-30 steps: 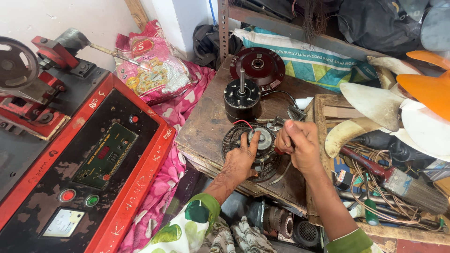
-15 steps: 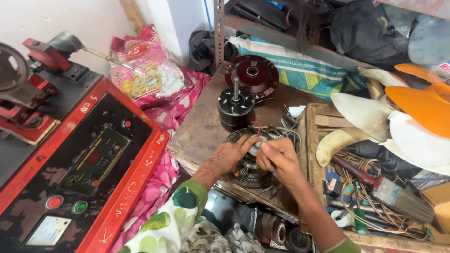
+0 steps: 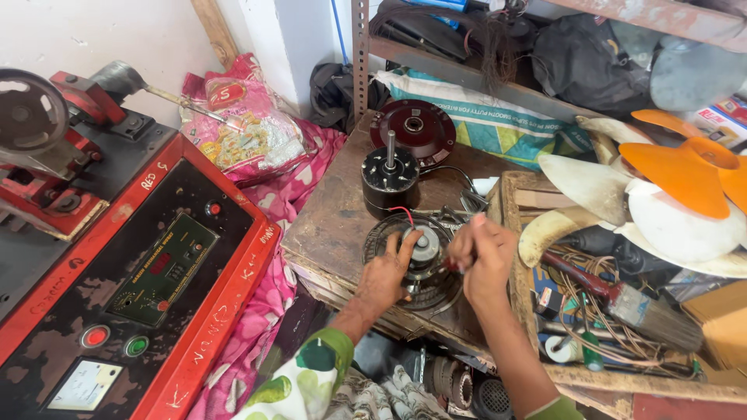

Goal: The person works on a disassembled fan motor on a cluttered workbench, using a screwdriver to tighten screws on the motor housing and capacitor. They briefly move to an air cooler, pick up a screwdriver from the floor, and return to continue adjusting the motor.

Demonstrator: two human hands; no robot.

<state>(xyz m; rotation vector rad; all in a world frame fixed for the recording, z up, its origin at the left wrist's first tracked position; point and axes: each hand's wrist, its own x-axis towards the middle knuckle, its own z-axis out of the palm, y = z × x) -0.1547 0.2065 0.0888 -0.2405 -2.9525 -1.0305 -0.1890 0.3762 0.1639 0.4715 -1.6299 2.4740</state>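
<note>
Left hand (image 3: 387,272) spread open, palm and fingers pressed on round grey metal motor stator with wire-wound ring (image 3: 416,260). Right hand (image 3: 482,260) closed around thin tool with reddish handle (image 3: 451,265), tip at stator hub. Stator flat on worn wooden workbench (image 3: 334,210). Just behind, black cylindrical motor with upright shaft (image 3: 390,179); farther back, dark red round motor cover (image 3: 413,129). At far left, red-framed machine with control panel (image 3: 140,280).
</note>
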